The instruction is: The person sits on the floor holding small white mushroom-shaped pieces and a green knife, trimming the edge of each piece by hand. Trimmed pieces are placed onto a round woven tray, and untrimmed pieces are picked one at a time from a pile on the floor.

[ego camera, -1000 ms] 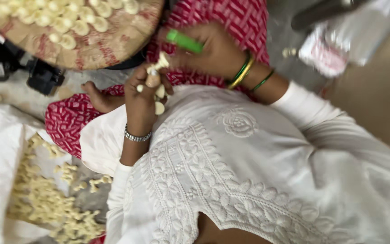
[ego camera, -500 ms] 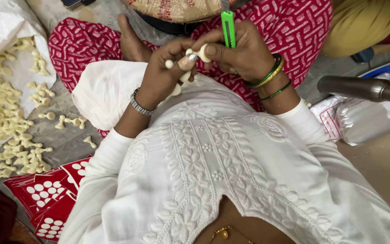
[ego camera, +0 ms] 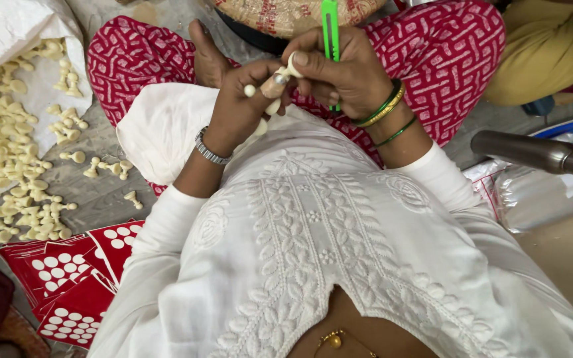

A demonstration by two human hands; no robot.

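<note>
left hand (ego camera: 237, 109) fingers clamped on cream piece (ego camera: 274, 83), right hand (ego camera: 339, 69) gripping green cutter (ego camera: 329, 26)

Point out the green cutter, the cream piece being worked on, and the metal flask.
green cutter (ego camera: 329, 26), head view, on its upper handle.
cream piece (ego camera: 294, 64), head view, on its rounded end at the right thumb.
metal flask (ego camera: 532, 151), head view, mid-body.

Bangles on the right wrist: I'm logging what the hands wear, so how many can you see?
3, perhaps more hidden: a green bangle and a gold bangle touching at the right hand's wrist, and a thin green bangle apart, farther up the forearm.
</note>
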